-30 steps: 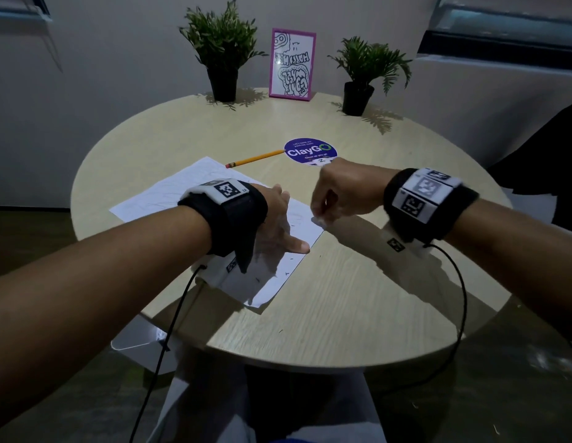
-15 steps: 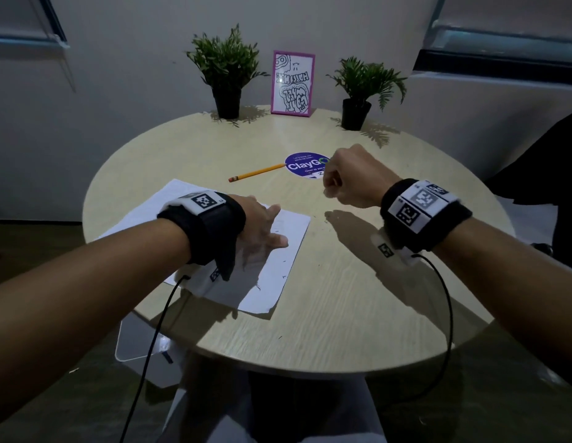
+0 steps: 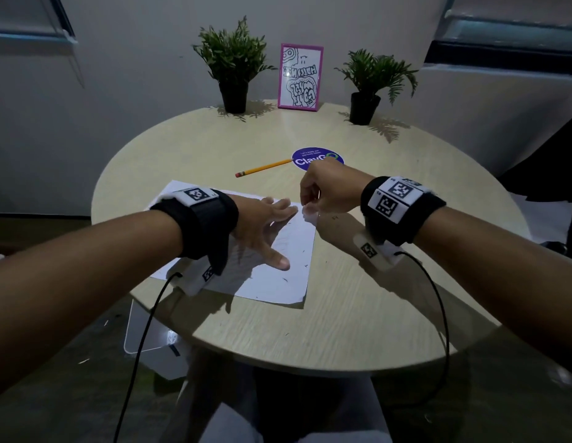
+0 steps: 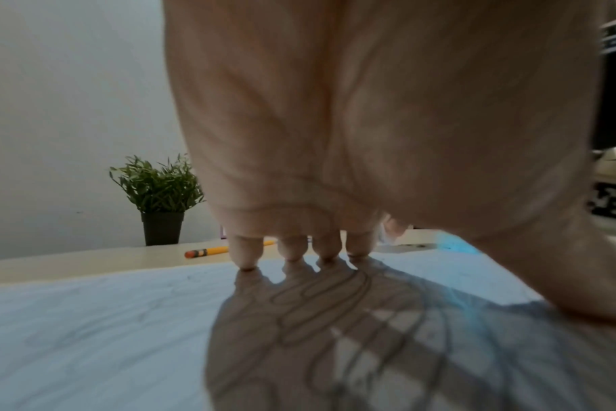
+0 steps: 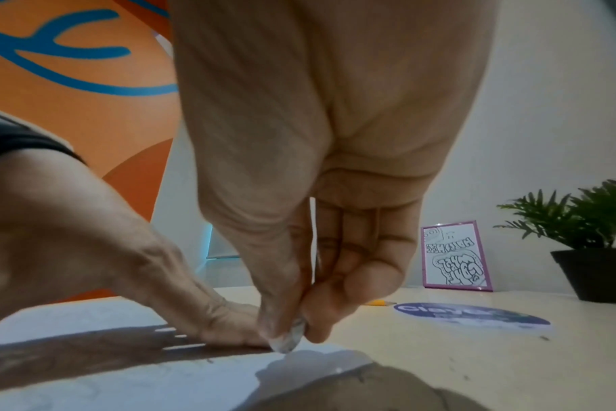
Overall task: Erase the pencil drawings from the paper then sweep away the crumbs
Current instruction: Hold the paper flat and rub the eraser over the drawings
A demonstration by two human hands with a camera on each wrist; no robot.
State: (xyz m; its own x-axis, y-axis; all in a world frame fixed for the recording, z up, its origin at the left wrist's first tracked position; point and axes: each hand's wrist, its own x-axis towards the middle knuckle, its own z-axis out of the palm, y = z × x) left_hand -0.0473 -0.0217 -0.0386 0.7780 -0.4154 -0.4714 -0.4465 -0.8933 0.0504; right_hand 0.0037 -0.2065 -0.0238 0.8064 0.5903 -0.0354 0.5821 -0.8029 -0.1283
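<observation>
A white sheet of paper [image 3: 278,251] lies flat on a round, light wood table [image 3: 342,314], near its front left edge, one corner pointing towards the table's rim. Faint grey pencil drawings [image 4: 320,314] of looping outlines cover part of the sheet. Small dark eraser crumbs [image 3: 286,279] are scattered over the paper's right half, with a few more on the bare wood just beside it. A small, smudged white eraser [image 5: 287,340] touches the sheet's far right corner.
</observation>
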